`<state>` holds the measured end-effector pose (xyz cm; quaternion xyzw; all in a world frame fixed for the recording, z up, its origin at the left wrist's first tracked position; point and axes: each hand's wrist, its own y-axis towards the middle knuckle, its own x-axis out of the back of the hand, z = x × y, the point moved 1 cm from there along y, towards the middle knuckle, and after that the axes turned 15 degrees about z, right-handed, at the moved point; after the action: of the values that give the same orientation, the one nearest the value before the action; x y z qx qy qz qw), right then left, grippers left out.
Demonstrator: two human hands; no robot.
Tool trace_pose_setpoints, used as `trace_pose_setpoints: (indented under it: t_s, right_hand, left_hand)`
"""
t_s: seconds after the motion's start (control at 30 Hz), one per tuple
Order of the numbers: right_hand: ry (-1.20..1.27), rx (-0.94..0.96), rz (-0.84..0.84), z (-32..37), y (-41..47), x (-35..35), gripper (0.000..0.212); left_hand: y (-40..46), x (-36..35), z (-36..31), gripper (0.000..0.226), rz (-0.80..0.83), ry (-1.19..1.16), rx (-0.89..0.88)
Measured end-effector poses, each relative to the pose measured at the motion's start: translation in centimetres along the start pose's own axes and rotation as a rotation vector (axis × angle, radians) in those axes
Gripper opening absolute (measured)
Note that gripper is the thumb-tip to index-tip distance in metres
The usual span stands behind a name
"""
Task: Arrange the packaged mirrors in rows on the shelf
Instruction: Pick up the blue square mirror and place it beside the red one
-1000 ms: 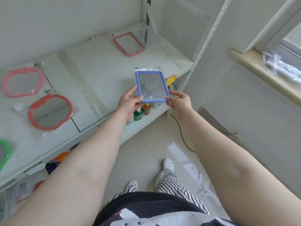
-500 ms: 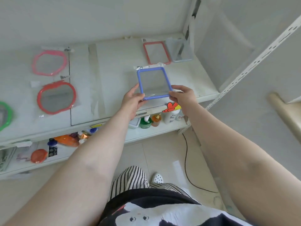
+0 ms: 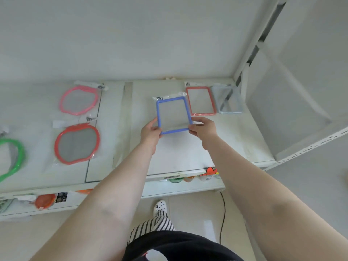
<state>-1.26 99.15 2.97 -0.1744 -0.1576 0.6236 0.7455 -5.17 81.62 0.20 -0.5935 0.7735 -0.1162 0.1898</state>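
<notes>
Blue plastic frames the packaged rectangular mirror (image 3: 173, 114), which is held over the white shelf (image 3: 235, 140) near its back right part, just left of the red-framed rectangular mirror (image 3: 200, 101). Its lower left corner is pinched by the left hand (image 3: 150, 131) and its lower right corner by the right hand (image 3: 202, 127), fingers curled round the frame; whether the mirror rests on the shelf or is held just above it cannot be told. A grey-framed mirror (image 3: 227, 99) lies just beside the red one, against the shelf's upright. Further left, well apart, a pink round mirror (image 3: 79, 100) is seen at the back and a red apple-shaped mirror (image 3: 77, 144) in front of it, both in clear wrapping. A green-framed mirror (image 3: 11, 157) is cut off by the left edge. On the lower shelf (image 3: 188, 187) only the tops of small bottles and an orange item can be made out; most is hidden by the shelf above and by the forearms. Compared with half a second earlier, the blue mirror has been carried further back over the shelf, so that its top edge now lies nearly level with the red-framed mirror, and the view has been tilted up, showing more of the back wall.
</notes>
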Motion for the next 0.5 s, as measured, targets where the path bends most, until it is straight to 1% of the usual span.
trace_pose_setpoints:
  t_s: [0.2, 0.3, 0.37, 0.5]
  right_hand:
    - [-0.041, 0.02, -0.03, 2.5, 4.3, 0.2, 0.037]
    - [-0.037, 0.003, -0.026, 2.3, 6.0, 0.1, 0.038]
    - [-0.046, -0.011, -0.032, 1.8, 7.0, -0.1, 0.04]
    - [-0.102, -0.015, -0.031, 1.4, 8.6, -0.4, 0.038]
  left_hand:
    - [5.2, 0.0, -2.0, 0.046, 0.0, 0.149, -0.004]
    - [6.1, 0.1, -2.8, 0.038, 0.074, 0.284, -0.03]
    - [6.7, 0.4, -2.6, 0.041, 0.104, 0.35, -0.036]
    - [7.7, 0.7, -2.1, 0.042, 0.063, 0.391, -0.04]
